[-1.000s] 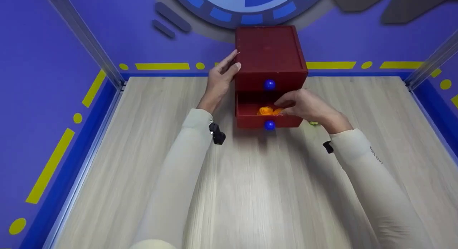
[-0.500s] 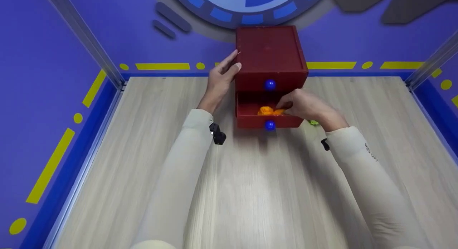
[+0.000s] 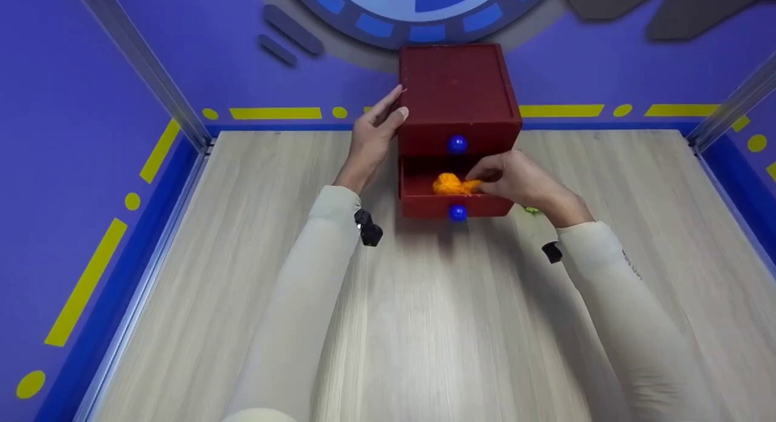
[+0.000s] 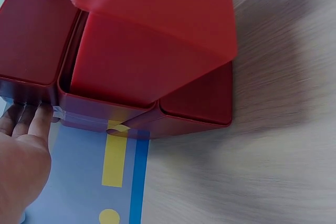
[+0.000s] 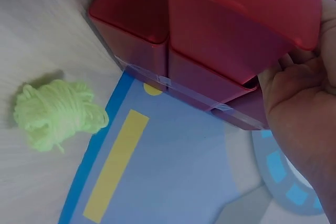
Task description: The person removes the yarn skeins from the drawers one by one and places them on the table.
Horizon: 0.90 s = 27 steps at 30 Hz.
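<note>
A dark red drawer cabinet (image 3: 454,82) with blue knobs stands against the back wall. One drawer (image 3: 424,207), below the upper closed one, is pulled out. Inside it lies a bundle of orange yarn (image 3: 447,184), rounded on the left and narrower to the right. My right hand (image 3: 524,179) reaches over the drawer's right side and pinches the narrow end of the yarn; in the right wrist view its fingertips are hidden behind the drawer. My left hand (image 3: 371,137) rests on the cabinet's left side with straight fingers, its thumb by the top edge.
A bundle of yellow-green yarn (image 5: 58,114) lies on the wooden table right of the cabinet, mostly hidden by my right hand in the head view. Below the pulled-out drawer is another closed drawer (image 4: 202,95). Blue panels with yellow markings enclose the table's back and sides.
My right hand has dipped into the drawer and drawn back slightly. The orange yarn has shifted a little left and shows more of its narrow end. My left hand has stayed put.
</note>
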### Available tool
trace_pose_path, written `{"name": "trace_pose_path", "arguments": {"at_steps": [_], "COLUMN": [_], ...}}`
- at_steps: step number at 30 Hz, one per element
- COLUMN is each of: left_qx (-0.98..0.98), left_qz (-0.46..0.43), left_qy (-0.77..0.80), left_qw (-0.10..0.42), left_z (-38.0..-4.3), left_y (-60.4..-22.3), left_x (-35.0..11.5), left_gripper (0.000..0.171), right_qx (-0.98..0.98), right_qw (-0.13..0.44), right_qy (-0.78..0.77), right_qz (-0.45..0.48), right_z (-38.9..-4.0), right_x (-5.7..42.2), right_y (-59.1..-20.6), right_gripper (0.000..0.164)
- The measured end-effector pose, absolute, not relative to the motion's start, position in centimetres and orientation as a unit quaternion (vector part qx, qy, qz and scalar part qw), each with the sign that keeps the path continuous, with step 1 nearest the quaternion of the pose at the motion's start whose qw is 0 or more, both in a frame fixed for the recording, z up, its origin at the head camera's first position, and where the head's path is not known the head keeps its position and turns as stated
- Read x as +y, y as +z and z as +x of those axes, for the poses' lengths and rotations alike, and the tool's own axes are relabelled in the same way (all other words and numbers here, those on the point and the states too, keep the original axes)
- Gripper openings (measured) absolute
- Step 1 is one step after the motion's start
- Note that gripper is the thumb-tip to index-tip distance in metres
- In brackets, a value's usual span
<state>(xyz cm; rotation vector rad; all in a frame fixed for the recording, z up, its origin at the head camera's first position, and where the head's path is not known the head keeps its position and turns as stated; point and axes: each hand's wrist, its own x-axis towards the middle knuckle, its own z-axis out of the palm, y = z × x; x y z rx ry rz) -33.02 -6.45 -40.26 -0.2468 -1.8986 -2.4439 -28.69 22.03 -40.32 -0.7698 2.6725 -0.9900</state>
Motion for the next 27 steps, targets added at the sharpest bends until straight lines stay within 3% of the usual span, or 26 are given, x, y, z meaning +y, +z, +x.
{"name": "trace_pose_path", "arguments": {"at_steps": [27], "left_qx": [-0.631], "left_qz": [-0.064], "left_qy": [-0.773], "left_qw": [0.023], "left_z": [-33.3], "left_y": [-40.5], "left_x": [-6.8], "left_gripper": [0.049], "right_qx": [0.849], "right_qw": [-0.024], "right_qy": [-0.466], "right_qz": [-0.247], "right_z": [-26.4], "right_x": [22.6], "right_y": [-39.8], "right_gripper": [0.019]}}
